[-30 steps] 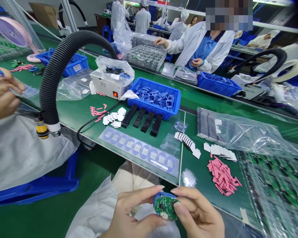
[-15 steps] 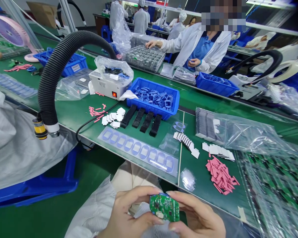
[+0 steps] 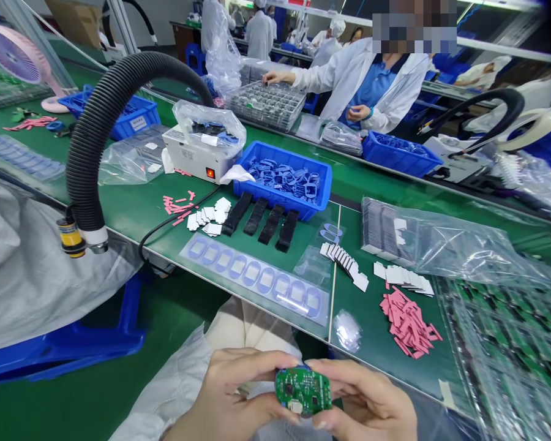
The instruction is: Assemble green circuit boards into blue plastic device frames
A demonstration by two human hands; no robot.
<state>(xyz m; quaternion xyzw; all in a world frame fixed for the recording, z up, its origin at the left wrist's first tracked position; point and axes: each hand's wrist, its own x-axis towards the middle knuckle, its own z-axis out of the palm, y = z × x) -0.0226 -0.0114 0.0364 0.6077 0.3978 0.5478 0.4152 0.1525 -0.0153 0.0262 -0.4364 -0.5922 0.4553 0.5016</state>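
Note:
A small green circuit board (image 3: pixel 303 390) with black chips and a white connector is held up at the bottom of the view. Its component side faces me, and a blue plastic frame shows behind its upper edge. My left hand (image 3: pixel 239 383) grips the board's left side, and my right hand (image 3: pixel 362 398) grips its right side. My fingertips cover parts of the board's edges. Its back is hidden.
Ahead on the green workbench (image 3: pixel 275 211) lie a blue crate of blue frames (image 3: pixel 280 184), black strips (image 3: pixel 257 223), pink pads (image 3: pixel 408 324), white pads (image 3: pixel 401 274) and a tray of boards (image 3: pixel 505 355). A black hose (image 3: pixel 105 116) arches at left. A co-worker (image 3: pixel 362 86) reaches over a tray.
The board has turned to face me more squarely, and the blue frame shows less behind it. The view has shifted slightly. A neighbouring person's hand has moved left, almost out of view.

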